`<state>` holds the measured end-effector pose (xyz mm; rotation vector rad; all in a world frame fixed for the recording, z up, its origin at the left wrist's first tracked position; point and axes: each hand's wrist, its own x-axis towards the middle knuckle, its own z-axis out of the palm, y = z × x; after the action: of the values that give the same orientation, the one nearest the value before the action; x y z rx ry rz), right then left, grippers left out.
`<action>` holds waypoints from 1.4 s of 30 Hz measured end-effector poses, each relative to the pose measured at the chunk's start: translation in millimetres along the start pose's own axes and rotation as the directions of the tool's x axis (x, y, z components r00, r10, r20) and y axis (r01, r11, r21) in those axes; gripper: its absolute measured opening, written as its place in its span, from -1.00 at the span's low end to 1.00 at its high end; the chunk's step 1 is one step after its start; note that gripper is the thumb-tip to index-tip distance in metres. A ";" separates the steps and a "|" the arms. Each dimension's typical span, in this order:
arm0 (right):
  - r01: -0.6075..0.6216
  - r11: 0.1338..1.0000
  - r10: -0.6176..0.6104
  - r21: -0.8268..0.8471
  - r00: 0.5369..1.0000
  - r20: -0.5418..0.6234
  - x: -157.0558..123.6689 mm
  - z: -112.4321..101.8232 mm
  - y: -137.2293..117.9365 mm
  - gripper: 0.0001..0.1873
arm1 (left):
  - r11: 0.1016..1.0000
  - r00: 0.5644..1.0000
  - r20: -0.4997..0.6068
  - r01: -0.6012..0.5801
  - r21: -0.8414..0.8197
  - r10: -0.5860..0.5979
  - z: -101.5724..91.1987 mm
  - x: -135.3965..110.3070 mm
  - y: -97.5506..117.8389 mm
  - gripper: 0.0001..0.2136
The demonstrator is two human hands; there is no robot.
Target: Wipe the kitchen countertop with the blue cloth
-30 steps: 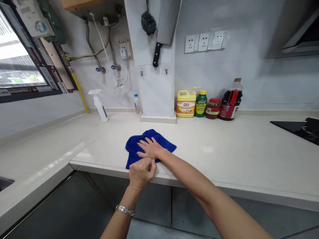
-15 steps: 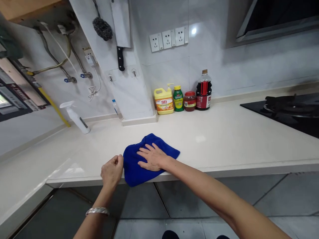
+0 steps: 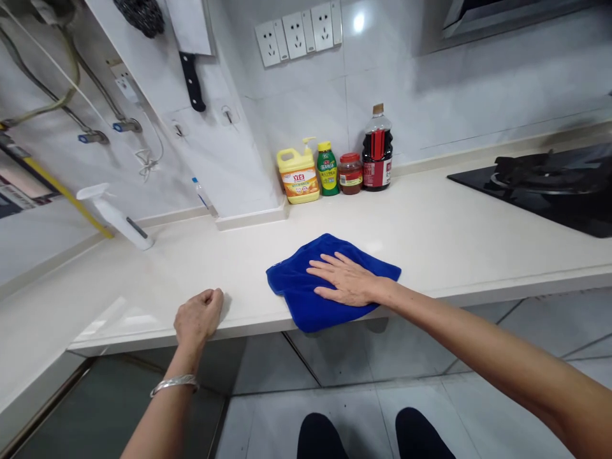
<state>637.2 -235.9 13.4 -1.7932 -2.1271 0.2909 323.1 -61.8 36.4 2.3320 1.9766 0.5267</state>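
My right hand (image 3: 347, 282) lies flat, fingers spread, on a blue cloth (image 3: 299, 290) that rests on the pale countertop (image 3: 430, 236) and hangs slightly over its front edge. My left hand (image 3: 197, 317) is curled into a loose fist with nothing visible in it. It rests on the counter's front edge, well to the left of the cloth. A silver bracelet (image 3: 174, 383) circles my left wrist.
A yellow detergent jug (image 3: 298, 177), a green bottle (image 3: 327, 169), a red-lidded jar (image 3: 350, 173) and a dark sauce bottle (image 3: 377, 150) stand against the wall. A white spray bottle (image 3: 115, 217) is at the left. A black gas hob (image 3: 545, 185) is at the right. A cleaver (image 3: 189, 44) hangs above.
My right hand has slid the blue cloth to the right along the counter's edge. My left hand has come away from the cloth and settled on the edge further left.
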 end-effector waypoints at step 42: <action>-0.100 0.877 -0.086 -0.471 0.930 -0.357 -68.8 40.7 -30.6 -0.41 | 0.995 0.997 -0.034 0.074 0.070 -0.072 6.6 -0.8 10.3 -0.61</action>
<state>603.4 -306.3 -21.4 -1.9144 -2.0254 -0.5936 334.6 -63.3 32.5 2.2944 2.1195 0.4988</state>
